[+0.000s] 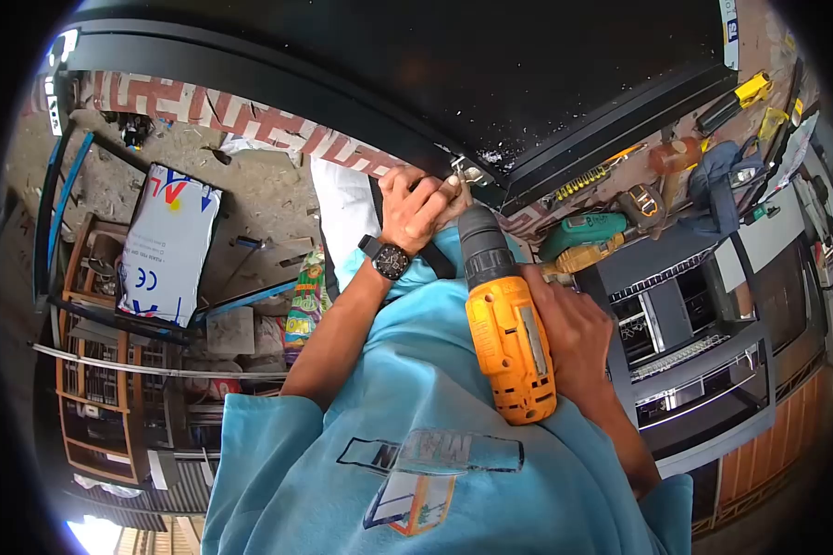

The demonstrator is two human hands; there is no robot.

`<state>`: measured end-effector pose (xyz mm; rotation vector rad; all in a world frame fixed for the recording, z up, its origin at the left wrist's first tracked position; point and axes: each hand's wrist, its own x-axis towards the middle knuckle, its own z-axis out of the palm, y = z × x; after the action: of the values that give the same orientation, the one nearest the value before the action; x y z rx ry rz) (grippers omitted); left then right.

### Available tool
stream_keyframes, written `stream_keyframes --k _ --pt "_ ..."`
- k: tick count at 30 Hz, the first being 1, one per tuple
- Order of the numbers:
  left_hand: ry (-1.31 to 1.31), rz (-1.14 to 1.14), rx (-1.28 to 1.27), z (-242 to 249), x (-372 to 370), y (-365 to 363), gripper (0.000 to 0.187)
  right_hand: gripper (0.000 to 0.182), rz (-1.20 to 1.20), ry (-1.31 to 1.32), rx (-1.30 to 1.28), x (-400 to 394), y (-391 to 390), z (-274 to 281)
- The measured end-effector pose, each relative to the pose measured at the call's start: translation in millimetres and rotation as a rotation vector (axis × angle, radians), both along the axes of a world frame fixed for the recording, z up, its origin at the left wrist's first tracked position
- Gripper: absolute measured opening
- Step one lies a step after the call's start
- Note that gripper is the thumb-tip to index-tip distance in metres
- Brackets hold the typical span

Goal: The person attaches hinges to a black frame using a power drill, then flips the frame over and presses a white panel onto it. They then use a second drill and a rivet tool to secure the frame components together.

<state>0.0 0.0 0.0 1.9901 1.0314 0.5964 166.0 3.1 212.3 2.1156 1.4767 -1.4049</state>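
My right hand is wrapped round the grip of a yellow and black cordless drill. The drill's black chuck points away from me toward the corner of a large black framed panel. A black watch is on the wrist of my left hand. Its fingers are bent and pressed together at the panel's near corner, beside a small shiny metal fitting. Whatever lies between those fingers is hidden. Metal shavings are scattered on the panel by that corner.
To the right lie a green power tool, a tape measure, a strip of yellow screw loads and a dark cloth. A white printed package stands at left near wooden frames. Grey metal frames stand at right.
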Motion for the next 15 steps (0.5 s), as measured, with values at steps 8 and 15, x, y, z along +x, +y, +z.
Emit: stream_keyframes --k 8,15 --pt "-0.007 -0.007 -0.038 1.0 -1.2 2.4 0.026 0.049 0.06 0.002 0.019 2.6 5.4 -4.5" --pt "-0.005 0.012 -0.042 0.9 -2.3 -1.5 0.027 0.052 0.027 0.025 -0.007 3.0 4.7 -6.3"
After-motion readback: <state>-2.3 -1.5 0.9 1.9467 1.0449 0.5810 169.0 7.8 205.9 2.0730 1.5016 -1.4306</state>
